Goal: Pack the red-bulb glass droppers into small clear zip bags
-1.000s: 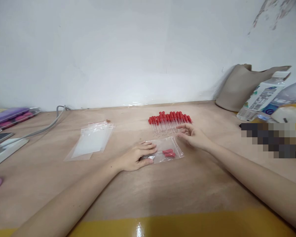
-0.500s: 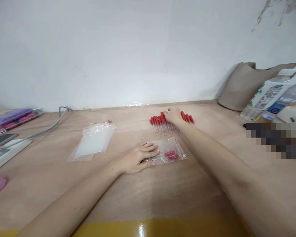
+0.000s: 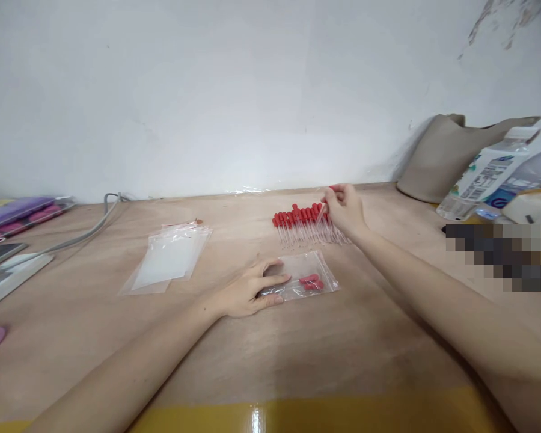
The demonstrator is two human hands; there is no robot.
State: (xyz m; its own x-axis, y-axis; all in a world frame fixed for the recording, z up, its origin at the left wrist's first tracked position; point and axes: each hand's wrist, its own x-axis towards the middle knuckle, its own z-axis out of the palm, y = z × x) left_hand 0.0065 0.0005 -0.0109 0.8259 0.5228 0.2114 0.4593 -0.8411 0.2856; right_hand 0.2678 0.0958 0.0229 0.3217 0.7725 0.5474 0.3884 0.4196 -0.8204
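My left hand point(image 3: 250, 290) lies with its fingers apart on the left end of a clear zip bag point(image 3: 297, 264). Red rubber bulbs point(image 3: 311, 281) show inside the bag's right part. Beyond the bag, a row of droppers point(image 3: 293, 221) lies side by side, red bulbs toward the wall and thin clear tubes toward me. Over the right end of that row, my right hand point(image 3: 346, 207) is closed in a pinch on a dropper point(image 3: 321, 213), whose clear tube slants down left. The hand hides part of the row.
A stack of clear zip bags point(image 3: 165, 258) lies on the wooden table point(image 3: 234, 373) at left. Farther left are a grey cable point(image 3: 72, 245), a power strip point(image 3: 22, 279), a phone point(image 3: 0, 254) and purple-pink packs point(image 3: 22, 218). A grey-brown container point(image 3: 433, 162) and a bottle point(image 3: 487, 171) stand at right.
My right hand has risen and shifted right from the row, with a dropper now between its fingers. My left hand's fingers have bent and spread a little on the bag.
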